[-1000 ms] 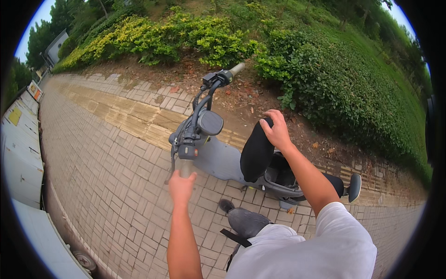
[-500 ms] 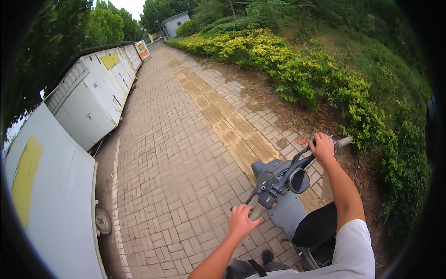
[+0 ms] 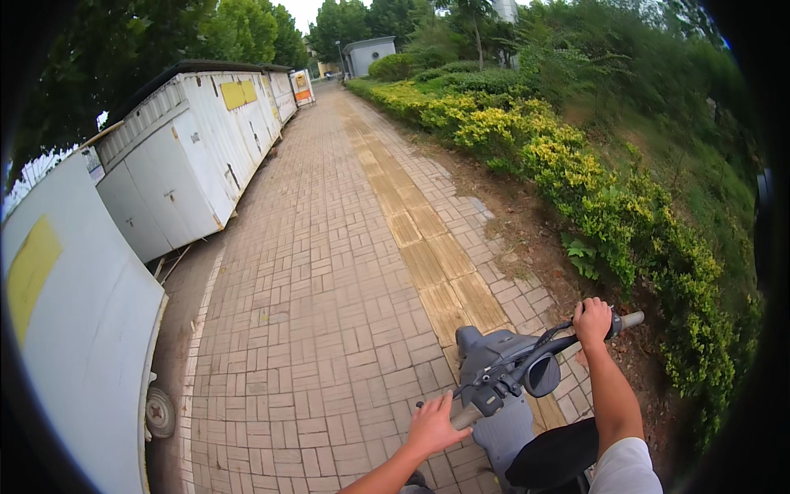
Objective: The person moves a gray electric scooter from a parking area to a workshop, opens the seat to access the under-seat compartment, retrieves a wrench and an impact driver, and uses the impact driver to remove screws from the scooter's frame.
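A grey scooter [image 3: 485, 354] is below me, angled up the path, with a round mirror [image 3: 542, 375] and a flat footboard [image 3: 502, 436]. My left hand [image 3: 434, 426] rests on the left grip [image 3: 467, 416], fingers curled over it. My right hand [image 3: 592, 323] is wrapped over the handlebar just inboard of the right grip [image 3: 632, 319]. A black-clad leg [image 3: 547, 459] lies over the scooter's body beneath my right arm.
White metal sheds [image 3: 214, 148] and a trailer [image 3: 82, 321] with a wheel [image 3: 160, 412] line the left. A brick path [image 3: 296, 263] with a yellow tactile strip [image 3: 401, 225] runs ahead beside hedges [image 3: 592, 181]. A small grey building [image 3: 369, 57] stands far ahead.
The view has swung from sideways over the scooter to straight along the path. My right hand has moved from above the black-clad knee onto the handlebar. The handlebar sits lower in view.
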Action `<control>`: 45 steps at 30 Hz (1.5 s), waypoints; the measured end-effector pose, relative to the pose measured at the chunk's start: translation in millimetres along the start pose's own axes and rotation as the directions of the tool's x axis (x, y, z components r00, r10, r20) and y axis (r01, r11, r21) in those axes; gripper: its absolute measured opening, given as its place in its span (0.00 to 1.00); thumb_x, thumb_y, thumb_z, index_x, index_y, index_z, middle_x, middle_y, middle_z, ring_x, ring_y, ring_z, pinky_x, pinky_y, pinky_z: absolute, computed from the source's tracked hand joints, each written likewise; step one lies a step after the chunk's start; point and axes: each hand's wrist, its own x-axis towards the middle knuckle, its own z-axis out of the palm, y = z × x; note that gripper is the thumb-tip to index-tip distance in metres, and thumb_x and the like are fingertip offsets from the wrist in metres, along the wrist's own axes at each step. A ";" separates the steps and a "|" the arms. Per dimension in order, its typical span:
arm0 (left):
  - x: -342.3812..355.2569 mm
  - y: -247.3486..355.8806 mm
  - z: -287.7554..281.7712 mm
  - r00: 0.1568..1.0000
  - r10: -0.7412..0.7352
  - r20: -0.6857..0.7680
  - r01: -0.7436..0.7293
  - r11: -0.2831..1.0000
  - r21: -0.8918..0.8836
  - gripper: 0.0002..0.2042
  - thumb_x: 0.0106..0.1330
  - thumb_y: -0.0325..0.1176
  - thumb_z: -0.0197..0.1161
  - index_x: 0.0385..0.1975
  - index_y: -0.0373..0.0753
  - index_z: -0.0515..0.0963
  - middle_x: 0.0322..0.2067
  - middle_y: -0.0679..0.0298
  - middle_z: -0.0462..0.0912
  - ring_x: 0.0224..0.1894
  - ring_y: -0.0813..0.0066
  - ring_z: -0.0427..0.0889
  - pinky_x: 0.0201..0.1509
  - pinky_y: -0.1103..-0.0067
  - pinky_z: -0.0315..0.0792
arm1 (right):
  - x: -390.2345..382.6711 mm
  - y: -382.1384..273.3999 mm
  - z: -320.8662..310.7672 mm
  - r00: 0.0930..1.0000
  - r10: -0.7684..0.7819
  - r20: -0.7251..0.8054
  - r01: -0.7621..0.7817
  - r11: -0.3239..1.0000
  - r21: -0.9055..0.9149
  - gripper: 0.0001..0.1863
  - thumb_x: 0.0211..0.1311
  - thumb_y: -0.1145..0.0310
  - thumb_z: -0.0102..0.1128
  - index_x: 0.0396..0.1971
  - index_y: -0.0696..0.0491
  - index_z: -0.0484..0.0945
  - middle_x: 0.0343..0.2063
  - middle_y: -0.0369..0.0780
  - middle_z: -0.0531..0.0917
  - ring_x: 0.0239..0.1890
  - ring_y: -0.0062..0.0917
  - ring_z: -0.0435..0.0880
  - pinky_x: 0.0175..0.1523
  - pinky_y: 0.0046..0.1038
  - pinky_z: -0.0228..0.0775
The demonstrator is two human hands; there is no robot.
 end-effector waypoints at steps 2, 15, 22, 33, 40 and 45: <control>58.9 -22.1 -22.4 0.999 -0.023 0.023 0.023 1.000 0.016 0.47 0.45 0.59 0.65 0.63 0.37 0.57 0.56 0.52 0.67 0.59 0.55 0.66 0.60 0.64 0.61 | 38.4 -22.6 44.1 1.000 0.015 -0.007 -0.015 1.000 -0.016 0.06 0.50 0.67 0.58 0.20 0.53 0.73 0.25 0.40 0.75 0.33 0.35 0.73 0.41 0.35 0.63; 447.6 -206.8 -199.2 0.993 -0.090 0.082 0.074 0.980 0.183 0.39 0.42 0.48 0.65 0.58 0.37 0.64 0.52 0.55 0.72 0.55 0.58 0.70 0.59 0.63 0.64 | 274.1 -226.6 289.5 0.980 0.195 0.045 -0.191 0.978 -0.084 0.08 0.50 0.62 0.57 0.25 0.51 0.77 0.29 0.38 0.77 0.38 0.34 0.75 0.45 0.37 0.63; 625.8 -253.0 -220.6 0.990 -0.076 0.117 0.081 0.996 -0.038 0.42 0.40 0.43 0.67 0.59 0.33 0.61 0.55 0.50 0.69 0.58 0.56 0.67 0.59 0.70 0.66 | 416.0 -277.9 437.4 0.947 0.200 0.249 -0.168 0.975 -0.147 0.08 0.51 0.63 0.55 0.26 0.50 0.79 0.29 0.40 0.80 0.36 0.35 0.76 0.44 0.35 0.65; 901.8 -370.5 -302.6 0.998 -0.027 0.048 0.031 0.997 -0.068 0.40 0.41 0.40 0.67 0.58 0.30 0.62 0.55 0.49 0.69 0.59 0.56 0.66 0.59 0.69 0.65 | 605.7 -392.0 649.9 0.981 0.156 0.119 -0.132 0.974 -0.186 0.10 0.48 0.59 0.55 0.24 0.48 0.80 0.27 0.39 0.82 0.36 0.36 0.78 0.43 0.35 0.67; 1069.9 -502.2 -364.2 0.990 0.078 -0.117 -0.088 0.993 -0.079 0.33 0.40 0.35 0.67 0.52 0.33 0.69 0.54 0.52 0.69 0.55 0.56 0.69 0.54 0.68 0.68 | 724.3 -523.2 789.0 0.999 0.008 -0.042 -0.016 0.981 -0.194 0.13 0.48 0.58 0.51 0.23 0.50 0.81 0.23 0.41 0.82 0.28 0.38 0.80 0.37 0.37 0.72; 1192.5 -557.7 -398.4 0.988 -0.080 -0.135 0.072 0.996 -0.056 0.17 0.43 0.37 0.66 0.34 0.37 0.74 0.39 0.55 0.78 0.38 0.60 0.78 0.36 0.69 0.72 | 818.8 -611.1 876.8 1.000 -0.009 0.015 0.011 0.991 -0.135 0.09 0.49 0.59 0.56 0.22 0.49 0.78 0.27 0.39 0.79 0.36 0.34 0.76 0.43 0.37 0.65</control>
